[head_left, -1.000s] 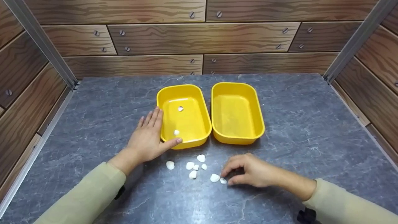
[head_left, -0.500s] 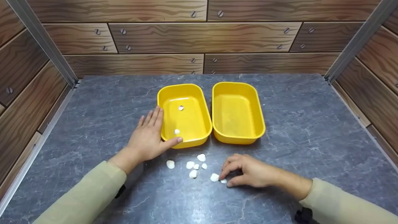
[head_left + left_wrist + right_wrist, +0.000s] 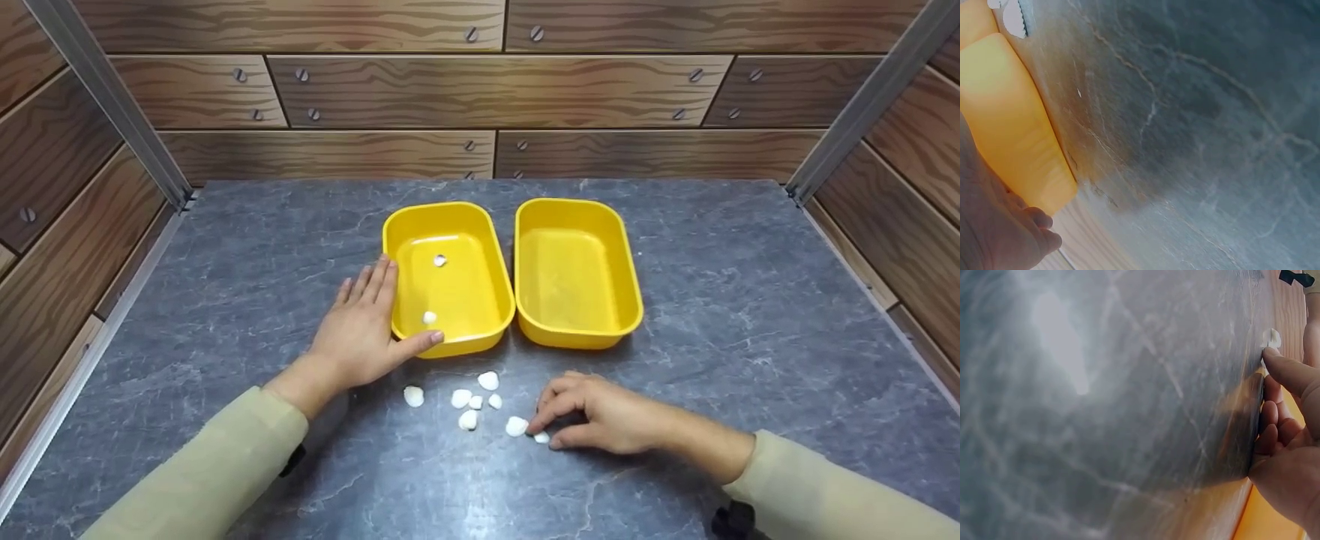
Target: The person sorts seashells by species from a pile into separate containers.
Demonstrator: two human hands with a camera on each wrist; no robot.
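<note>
My left hand [image 3: 354, 334] rests flat against the left yellow tub [image 3: 491, 300], fingers along its outer side and thumb over the front rim. Two small shells lie inside that tub, a white one [image 3: 429, 317] near the front and a darker-edged one [image 3: 440, 260] farther back. On the table in front, my right hand [image 3: 604, 414] has its thumb and index finger around a small white seashell [image 3: 541, 437], partly hidden by the fingertips. A larger white shell [image 3: 516, 426] lies right beside the index fingertip. In the right wrist view, white shell [image 3: 1272, 337] shows by the thumb tip.
A second yellow tub [image 3: 577, 300] with nothing in it stands right of the first, close alongside. Several white shells [image 3: 468, 420] lie loosely grouped in front of the tubs, with one shell [image 3: 413, 396] apart at the left. Wood-patterned walls [image 3: 495, 90] enclose the grey table.
My right index finger has come down over the small shell, between it and the larger one, closing toward the thumb. The left hand stays on the tub.
</note>
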